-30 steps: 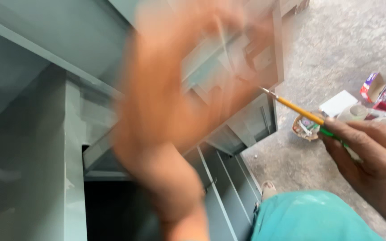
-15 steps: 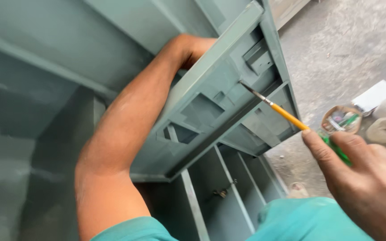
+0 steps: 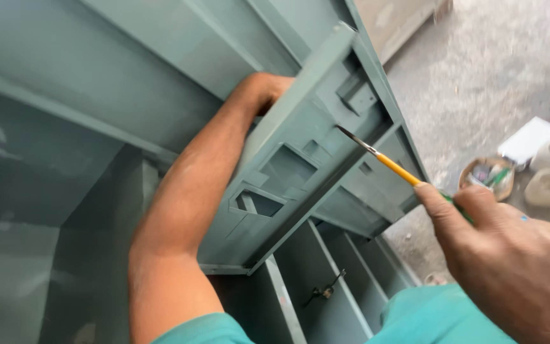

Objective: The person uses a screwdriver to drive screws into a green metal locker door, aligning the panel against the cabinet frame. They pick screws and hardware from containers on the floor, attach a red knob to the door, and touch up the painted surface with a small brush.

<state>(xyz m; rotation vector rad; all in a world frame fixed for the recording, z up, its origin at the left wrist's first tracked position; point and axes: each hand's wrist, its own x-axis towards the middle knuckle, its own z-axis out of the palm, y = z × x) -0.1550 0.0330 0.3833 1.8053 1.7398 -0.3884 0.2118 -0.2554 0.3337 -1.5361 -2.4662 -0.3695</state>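
Paintbrush (image 3: 386,162), yellow-handled, sits pinched in your right hand (image 3: 510,261) at lower right, tip touching the grey-green cabinet door (image 3: 300,172) mid-frame. Your left hand (image 3: 265,89) grips the door's upper edge. Paint already looks mostly even.

paintbrush (image 3: 386,162) tip nearer grey panel (image 3: 300,165)

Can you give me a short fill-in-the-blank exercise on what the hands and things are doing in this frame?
1. The right hand holds a thin paintbrush with a ____ handle.
2. The left hand grips the top edge of a grey-green metal ____.
3. The brush tip points at the panel's ____ face.
4. A small bowl stands on the concrete ____.

Missing words: yellow; panel; inner; floor
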